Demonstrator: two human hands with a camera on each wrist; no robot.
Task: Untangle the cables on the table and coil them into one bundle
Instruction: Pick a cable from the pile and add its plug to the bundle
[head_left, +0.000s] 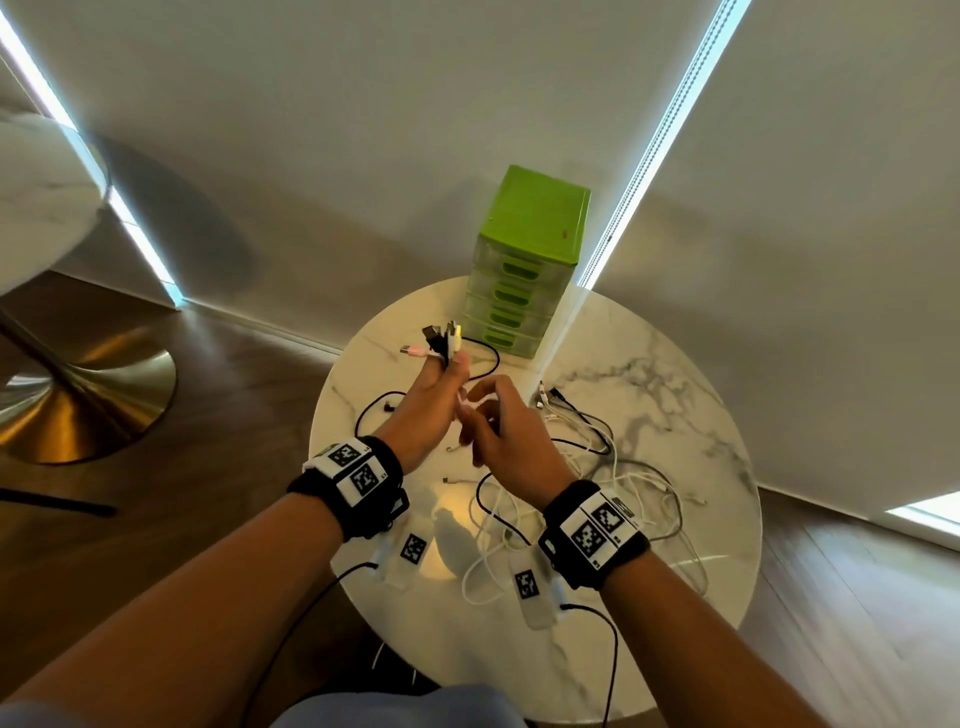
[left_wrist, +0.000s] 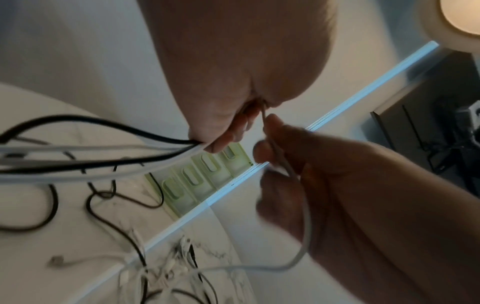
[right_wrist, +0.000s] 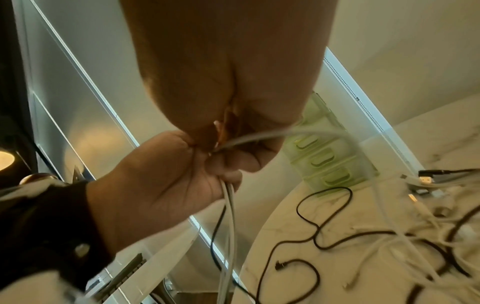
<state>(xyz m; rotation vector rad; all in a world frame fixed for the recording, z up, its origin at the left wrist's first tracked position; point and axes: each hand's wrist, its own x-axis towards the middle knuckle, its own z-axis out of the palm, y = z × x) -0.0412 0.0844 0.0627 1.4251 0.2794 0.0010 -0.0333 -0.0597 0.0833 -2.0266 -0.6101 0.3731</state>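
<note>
Over a round marble table (head_left: 649, 364), the left hand (head_left: 431, 400) grips a bunch of cable ends (head_left: 441, 338); loose cables (head_left: 613, 493) sprawl below. Left wrist view: the right hand (left_wrist: 337, 174) pinches one white cable (left_wrist: 306, 216). Right wrist view: both hands meet; feeding it in slowly should avoid snags.

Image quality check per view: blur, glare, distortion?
Head view: sharp, wide-angle bend in the window strips, lamp glare on the round white marble table. Left wrist view: motion-blurred black and white cables, left hand dim. Right wrist view: right hand backlit, white cable smeared.
</note>
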